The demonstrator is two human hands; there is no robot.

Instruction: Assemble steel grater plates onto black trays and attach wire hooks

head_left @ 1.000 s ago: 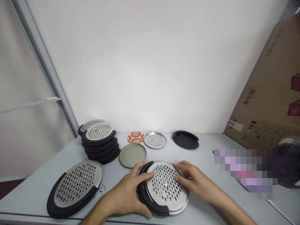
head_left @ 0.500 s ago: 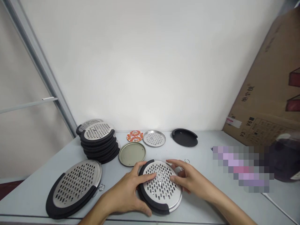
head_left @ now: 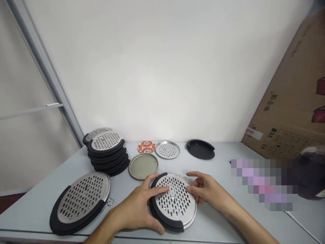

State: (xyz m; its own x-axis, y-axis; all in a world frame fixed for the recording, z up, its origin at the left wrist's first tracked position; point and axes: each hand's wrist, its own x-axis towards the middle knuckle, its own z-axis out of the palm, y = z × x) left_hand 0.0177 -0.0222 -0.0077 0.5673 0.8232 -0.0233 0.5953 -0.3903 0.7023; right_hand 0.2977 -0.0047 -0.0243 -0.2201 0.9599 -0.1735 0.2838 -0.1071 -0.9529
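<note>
A round perforated metal case (head_left: 175, 200) lies flat near the table's front edge, with a black band around its left and front rim. My left hand (head_left: 138, 203) grips it from the left, its thumb at the front and its index finger on the perforated top. At the right rim, my right hand (head_left: 205, 189) has its thumb on the edge, other fingers curled below and the index finger raised off. A bit of wire shows under that hand; the rest of any clasp is hidden. Left of my left hand rests a similar case (head_left: 81, 200) with a wire clasp (head_left: 109, 202).
Behind stand a stack of black-rimmed cases (head_left: 108, 152), a shallow metal tin (head_left: 143, 166), a red-patterned disc (head_left: 146, 147), a perforated metal tray (head_left: 167, 150) and a black cover (head_left: 200, 149). At right are a cardboard box (head_left: 286, 112), a blurred purple item (head_left: 259, 184) and a white cord (head_left: 301, 225).
My right hand has shifted slightly right; its index finger has left the case's rim. The wire ring that stood behind that hand no longer shows there. My left hand stays put.
</note>
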